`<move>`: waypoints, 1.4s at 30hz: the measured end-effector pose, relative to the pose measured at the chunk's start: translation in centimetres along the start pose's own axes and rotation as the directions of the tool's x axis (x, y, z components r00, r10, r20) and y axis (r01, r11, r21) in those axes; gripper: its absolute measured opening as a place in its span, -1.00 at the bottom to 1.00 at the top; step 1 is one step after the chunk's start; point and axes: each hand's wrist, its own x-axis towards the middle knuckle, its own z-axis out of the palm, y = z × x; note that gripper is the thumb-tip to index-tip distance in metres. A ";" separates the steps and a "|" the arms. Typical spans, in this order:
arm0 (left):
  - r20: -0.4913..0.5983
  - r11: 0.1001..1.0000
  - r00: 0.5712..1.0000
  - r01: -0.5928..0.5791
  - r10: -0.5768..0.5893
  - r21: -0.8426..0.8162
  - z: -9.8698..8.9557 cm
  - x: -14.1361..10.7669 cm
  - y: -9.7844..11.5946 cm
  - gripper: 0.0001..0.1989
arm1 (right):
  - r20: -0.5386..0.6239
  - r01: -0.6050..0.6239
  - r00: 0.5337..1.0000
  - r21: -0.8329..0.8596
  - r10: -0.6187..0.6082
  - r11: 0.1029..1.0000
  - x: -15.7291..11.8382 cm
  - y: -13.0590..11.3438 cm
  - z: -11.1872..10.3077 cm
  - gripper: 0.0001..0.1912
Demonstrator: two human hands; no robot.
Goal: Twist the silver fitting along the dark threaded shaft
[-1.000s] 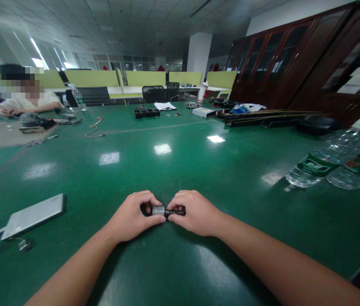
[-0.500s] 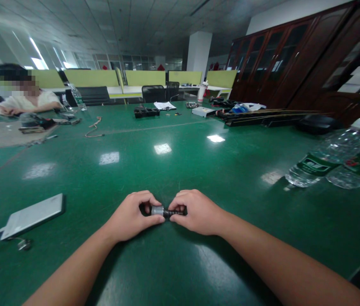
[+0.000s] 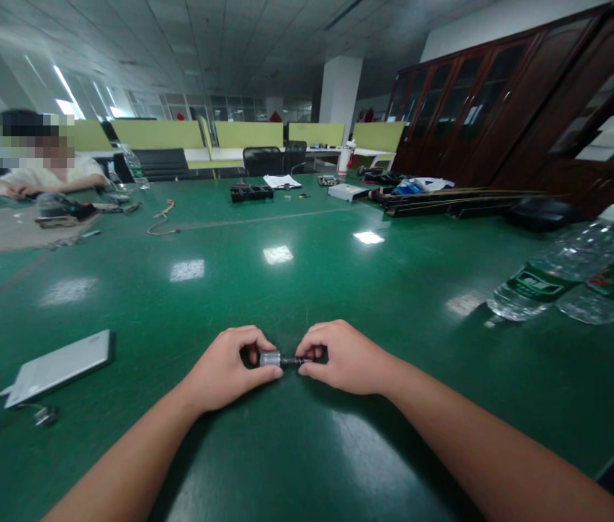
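Observation:
Low over the green table (image 3: 220, 290), my left hand (image 3: 233, 368) pinches a small silver cylinder (image 3: 270, 359) between thumb and fingers. A thin dark shaft (image 3: 289, 361) extends from the cylinder's right end. The thumb and fingers of my right hand (image 3: 339, 359) are closed on the shaft's far end. The cylinder and shaft lie in one roughly horizontal line between the two hands. Fingertips hide part of the shaft's right end.
At the left lies a white flat box-shaped device (image 3: 61, 366) with a cable and a small metal piece (image 3: 46, 415). Plastic bottles (image 3: 546, 279) stand at the right. A black tray (image 3: 252, 193) and dark rails (image 3: 437, 202) lie farther back. A person (image 3: 51, 170) sits at the far left.
My right hand has shifted slightly right, away from my left hand, and more of the dark shaft shows between them. My left hand has barely moved.

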 end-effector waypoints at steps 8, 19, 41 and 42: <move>-0.001 1.000 1.000 0.004 -0.004 0.018 0.1 0.1 -0.2 -0.79 | -0.010 -0.005 1.000 -0.001 0.005 1.000 0.0 0.1 0.0 -0.87; -0.001 1.000 1.000 -0.005 0.005 0.011 0.2 0.1 -0.2 -0.79 | -0.006 -0.031 0.999 0.022 0.032 0.999 -0.1 0.2 -0.1 -0.86; 0.009 1.000 1.000 0.016 -0.016 0.020 0.1 0.2 0.1 -0.78 | 0.034 -0.224 0.973 -0.068 0.226 0.972 -0.7 0.2 -1.6 -0.89; 0.010 1.000 1.000 0.013 -0.014 0.024 0.1 0.2 0.1 -0.78 | 0.027 -0.221 0.974 -0.072 0.223 0.973 -0.6 0.2 -1.5 -0.88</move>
